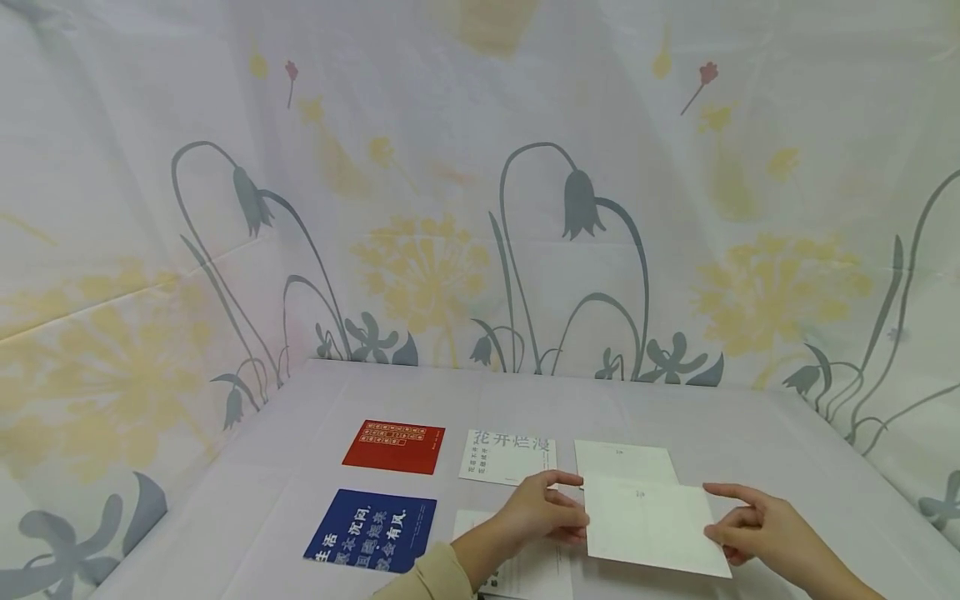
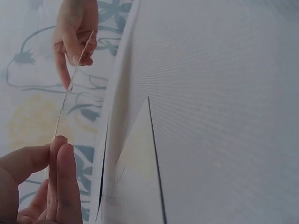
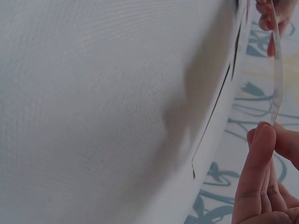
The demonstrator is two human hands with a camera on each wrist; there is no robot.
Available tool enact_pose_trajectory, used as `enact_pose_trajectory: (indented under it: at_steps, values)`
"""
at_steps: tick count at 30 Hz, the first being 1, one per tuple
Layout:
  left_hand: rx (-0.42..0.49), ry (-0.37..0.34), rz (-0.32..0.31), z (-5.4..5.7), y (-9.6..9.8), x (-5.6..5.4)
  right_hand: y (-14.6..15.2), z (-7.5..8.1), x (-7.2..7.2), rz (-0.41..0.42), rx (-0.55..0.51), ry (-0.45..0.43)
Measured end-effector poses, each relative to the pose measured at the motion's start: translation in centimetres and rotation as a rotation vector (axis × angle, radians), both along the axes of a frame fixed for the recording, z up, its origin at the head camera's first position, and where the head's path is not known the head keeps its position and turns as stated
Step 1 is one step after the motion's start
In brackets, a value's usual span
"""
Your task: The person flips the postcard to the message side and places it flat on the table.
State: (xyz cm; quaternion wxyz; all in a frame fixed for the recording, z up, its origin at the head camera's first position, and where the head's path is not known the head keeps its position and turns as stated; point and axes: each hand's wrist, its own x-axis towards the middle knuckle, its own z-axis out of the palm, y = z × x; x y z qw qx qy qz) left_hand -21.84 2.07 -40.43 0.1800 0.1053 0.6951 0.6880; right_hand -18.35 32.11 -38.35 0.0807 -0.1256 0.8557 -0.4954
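Both hands hold a plain white card [image 1: 652, 525] by its two short edges, raised above the table. My left hand [image 1: 543, 508] pinches its left edge between thumb and fingers. On the opposite edge, my right hand [image 1: 757, 529] pinches with thumb and fingers. The wrist views show the card edge-on, a thin strip between the left hand [image 2: 51, 182] and the right hand [image 2: 77, 35]. Behind it lies another white card [image 1: 626, 458], partly covered by the held one. A white card with dark characters [image 1: 532, 571] lies partly hidden under my left forearm.
At the left lie a red card [image 1: 395, 447] with a yellow grid and a blue card [image 1: 375, 531] with white characters. A white card with grey characters [image 1: 506, 458] sits mid-table. A flower-printed sheet [image 1: 450, 183] hangs behind the pale table [image 1: 247, 517].
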Motion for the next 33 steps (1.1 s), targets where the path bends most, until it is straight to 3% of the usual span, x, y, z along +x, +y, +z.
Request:
enact_pose_trajectory:
  at_steps: [14,21,28,33]
  values:
    - [-0.12,0.011,-0.01,-0.3,0.7,0.4,0.2,-0.8,0.1,-0.047,0.049,-0.064]
    - [-0.202,0.019,0.02,-0.4,0.9,0.5,0.4,-1.5,0.0,-0.013,0.041,-0.097]
    - [-0.267,0.03,-0.004,0.0,1.0,0.9,0.5,-1.7,0.0,0.042,-0.003,-0.147]
    - [-0.276,0.037,-0.018,0.1,1.2,1.0,0.4,-1.8,0.0,0.033,0.006,-0.176]
